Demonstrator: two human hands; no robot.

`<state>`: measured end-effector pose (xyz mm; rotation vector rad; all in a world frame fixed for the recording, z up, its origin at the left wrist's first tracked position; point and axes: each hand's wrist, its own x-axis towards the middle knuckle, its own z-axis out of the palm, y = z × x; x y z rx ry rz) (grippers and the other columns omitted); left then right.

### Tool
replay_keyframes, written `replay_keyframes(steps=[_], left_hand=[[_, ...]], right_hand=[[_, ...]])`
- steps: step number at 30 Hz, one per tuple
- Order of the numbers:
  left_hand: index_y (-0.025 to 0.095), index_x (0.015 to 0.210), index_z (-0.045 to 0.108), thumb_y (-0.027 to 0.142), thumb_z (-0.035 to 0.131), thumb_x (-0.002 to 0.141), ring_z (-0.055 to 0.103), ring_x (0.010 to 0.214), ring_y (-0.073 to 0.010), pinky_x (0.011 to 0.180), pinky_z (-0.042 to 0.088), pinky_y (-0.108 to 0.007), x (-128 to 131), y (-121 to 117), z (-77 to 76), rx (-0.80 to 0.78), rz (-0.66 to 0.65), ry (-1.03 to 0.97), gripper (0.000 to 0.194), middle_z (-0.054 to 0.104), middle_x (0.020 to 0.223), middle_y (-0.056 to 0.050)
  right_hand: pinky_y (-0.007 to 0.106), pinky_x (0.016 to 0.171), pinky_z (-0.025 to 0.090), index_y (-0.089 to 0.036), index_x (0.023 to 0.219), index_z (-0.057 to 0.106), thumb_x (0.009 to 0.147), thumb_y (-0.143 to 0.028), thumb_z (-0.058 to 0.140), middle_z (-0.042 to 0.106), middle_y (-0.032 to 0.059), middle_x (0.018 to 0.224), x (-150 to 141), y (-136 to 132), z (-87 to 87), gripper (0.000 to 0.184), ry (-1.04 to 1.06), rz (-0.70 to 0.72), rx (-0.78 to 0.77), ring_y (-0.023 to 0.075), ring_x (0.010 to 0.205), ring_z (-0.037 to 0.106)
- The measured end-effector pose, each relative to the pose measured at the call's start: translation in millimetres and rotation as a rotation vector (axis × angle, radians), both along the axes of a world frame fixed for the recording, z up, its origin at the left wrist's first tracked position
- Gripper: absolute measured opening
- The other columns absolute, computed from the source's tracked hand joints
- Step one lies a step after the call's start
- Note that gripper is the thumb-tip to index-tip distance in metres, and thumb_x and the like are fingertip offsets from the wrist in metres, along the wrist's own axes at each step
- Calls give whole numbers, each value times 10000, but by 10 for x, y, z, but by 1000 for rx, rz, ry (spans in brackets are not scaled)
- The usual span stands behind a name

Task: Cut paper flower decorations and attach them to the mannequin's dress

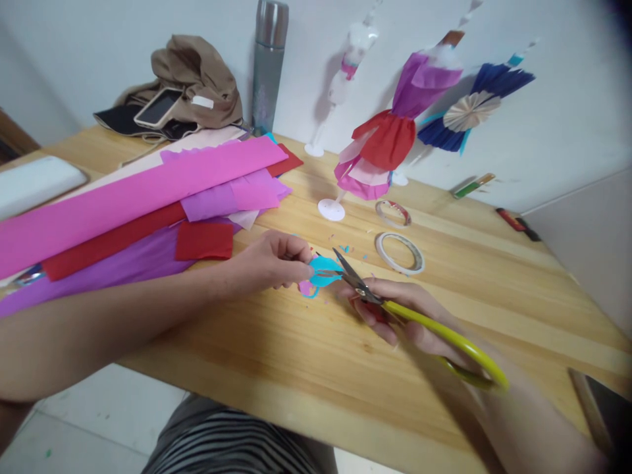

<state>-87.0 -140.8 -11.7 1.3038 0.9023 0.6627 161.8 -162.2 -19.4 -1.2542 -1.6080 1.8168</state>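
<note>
Between the thumb and fingers of my left hand (pixel 269 263) is a small piece of blue paper (pixel 323 271), cut to a rounded shape. My right hand (pixel 395 306) is closed round a pair of scissors (pixel 424 322) with yellow handles. Their blades are parted and point left, at the right end of the blue paper; whether both touch it I cannot tell. Beneath the paper lie tiny blue, pink and red scraps (pixel 345 249) and a pink bit (pixel 306 288) on the wooden table (pixel 276 355).
Folded pink paper (pixel 148 191) and purple and red sheets lie at the left. Behind stand a grey bottle (pixel 269 72), a brown cloth bag (pixel 197 79) and several small dress stands, one with a red skirt (pixel 388 141). Tape rolls (pixel 419 263) lie right of centre; a dark phone-like object (pixel 605 408) lies at far right.
</note>
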Motion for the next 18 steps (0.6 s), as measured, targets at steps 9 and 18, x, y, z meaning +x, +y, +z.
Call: replay_keyframes(steps=[9,18], left_hand=[[157,572,571,216,640,635,409,458,-46,452,316,-158,-7,3,10,-28,-12,0,110,493,474,59],[152,571,555,220,637,646,421,462,-37,461,330,-150,-19,5,14,-38,-33,9,130,501,483,59]], right_hand=[[210,400,312,-185,1245,703,815,-700,673,532,9,721,170,-9,-83,672,45,214,225,96,553,436],[242,405,351,-214,1156,764,884,-576,674,551,-3,638,235,1,-96,462,20,184,197,92,461,413]])
